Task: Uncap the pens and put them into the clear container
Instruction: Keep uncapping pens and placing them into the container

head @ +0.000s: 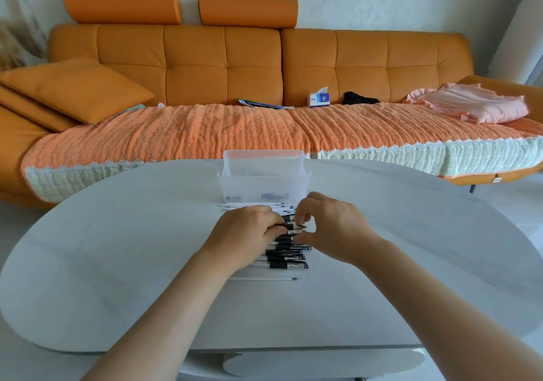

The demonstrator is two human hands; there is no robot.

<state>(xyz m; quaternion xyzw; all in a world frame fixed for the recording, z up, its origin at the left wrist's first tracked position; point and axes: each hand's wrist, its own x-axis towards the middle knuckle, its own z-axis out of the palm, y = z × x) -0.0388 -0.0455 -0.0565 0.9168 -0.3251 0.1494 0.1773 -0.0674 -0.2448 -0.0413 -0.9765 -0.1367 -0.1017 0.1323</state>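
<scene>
Pinching one slim black plastic pen (291, 227) at frame centre, left hand (249, 233) takes barrel, right hand (335, 227) cap. Probably light, stiff, slippery.

Orange sofa (223, 57) behind white oval table (117, 263). Woven cover (205, 133) on seat. Cushion (73, 89) at left. Tissue box (318, 100) mid-seat. Pink garment (476, 104) at right.

**Hands:** two, left hand (246, 230) and right hand (332, 227), centre of frame.
**Clear container** (263, 180): one, just above centre.
**Black-capped pens** (286, 258): at least six in a row below the hands. More are hidden under the fingers, so there is no full count.
**White pens** (252, 204): several below the container, number unclear.
**Thin refill** (264, 278): one, lowest.
**Surface** (117, 263): one.
**Sofa** (223, 57): one.
**Headrests** (122, 7): two, top.
**Cushions** (73, 89): two, left.
**Tissue box** (318, 100): one.
**Pink garment** (476, 103): one, right.
</scene>
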